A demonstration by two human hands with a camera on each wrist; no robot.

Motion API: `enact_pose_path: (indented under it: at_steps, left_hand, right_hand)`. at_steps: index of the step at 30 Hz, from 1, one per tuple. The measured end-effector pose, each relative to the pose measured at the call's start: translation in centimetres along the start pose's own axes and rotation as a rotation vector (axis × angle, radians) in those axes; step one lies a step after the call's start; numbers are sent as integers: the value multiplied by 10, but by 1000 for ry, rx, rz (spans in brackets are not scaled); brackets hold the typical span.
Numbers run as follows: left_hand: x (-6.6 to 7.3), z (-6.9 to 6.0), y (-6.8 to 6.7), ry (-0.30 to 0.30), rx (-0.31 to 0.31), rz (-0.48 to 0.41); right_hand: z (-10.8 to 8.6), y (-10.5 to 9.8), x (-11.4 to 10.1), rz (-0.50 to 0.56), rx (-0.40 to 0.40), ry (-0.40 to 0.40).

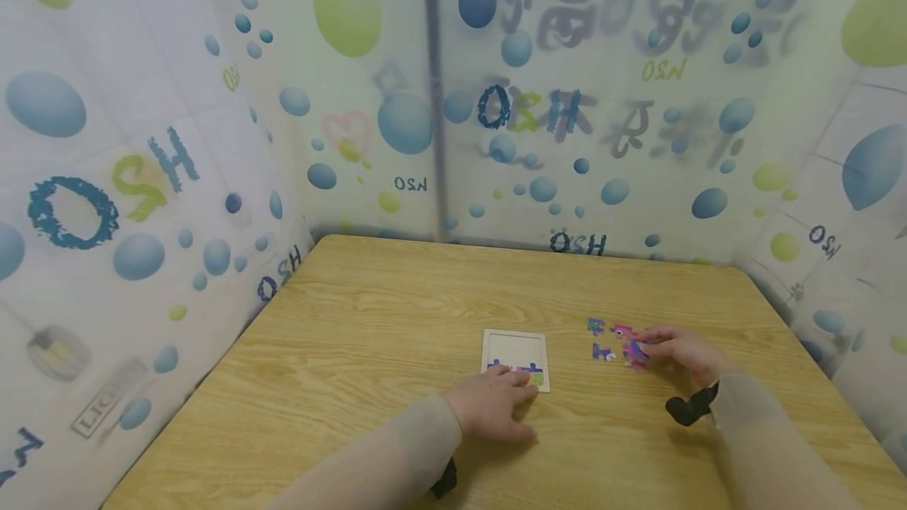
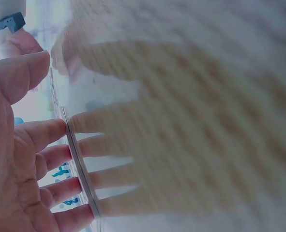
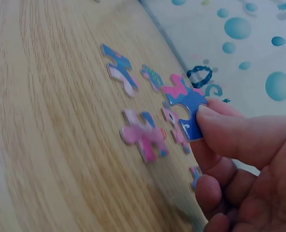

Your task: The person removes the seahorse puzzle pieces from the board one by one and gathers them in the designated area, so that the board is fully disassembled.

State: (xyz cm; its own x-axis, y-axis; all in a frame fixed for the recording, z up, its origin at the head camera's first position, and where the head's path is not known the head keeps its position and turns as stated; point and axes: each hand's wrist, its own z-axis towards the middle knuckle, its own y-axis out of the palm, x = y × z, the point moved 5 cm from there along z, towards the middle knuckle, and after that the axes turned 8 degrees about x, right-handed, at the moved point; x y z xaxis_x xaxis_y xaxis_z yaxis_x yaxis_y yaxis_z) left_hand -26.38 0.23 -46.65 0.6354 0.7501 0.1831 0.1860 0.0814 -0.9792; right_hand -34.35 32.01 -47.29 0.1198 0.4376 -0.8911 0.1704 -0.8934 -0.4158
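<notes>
My left hand [image 1: 494,404] rests with spread fingers over the near edge of a pale, square puzzle tray [image 1: 515,345]. Joined blue, pink and green pieces [image 1: 536,376] show along the tray's near side, partly covered by those fingers. In the left wrist view, the fingertips [image 2: 60,126] meet the tray's thin edge [image 2: 76,154]. Over on the right, my right hand [image 1: 685,352] pinches a blue and pink jigsaw piece [image 3: 195,107] between thumb and finger, raised above the table. Below it lie several loose pieces, among them a pink one [image 3: 145,137] and a blue-and-white one [image 3: 121,72].
The wooden table [image 1: 383,297] carries the tray near its middle and the loose pieces to the tray's right. Printed curtains [image 1: 368,140] with bubbles and letters enclose its back and sides. A dark strap [image 1: 690,408] hangs at the right wrist.
</notes>
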Motion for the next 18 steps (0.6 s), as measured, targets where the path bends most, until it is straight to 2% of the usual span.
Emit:
enact_pose_path:
  at_steps: [7,11,15,18]
  left_hand:
    - [0,0,-1,8,3,10]
    - [0,0,0,9,-5,-5]
    - [-1,0,0,5,-13,-15]
    - [-1,0,0,4,-16,-20]
  right_hand:
    - [-4,-11,10,44,-25,28]
    - [-5,-19,12,-29,-29,1]
    - [-4,-25,14,-103,13,30]
    - [-3,-27,15,-111,20,57]
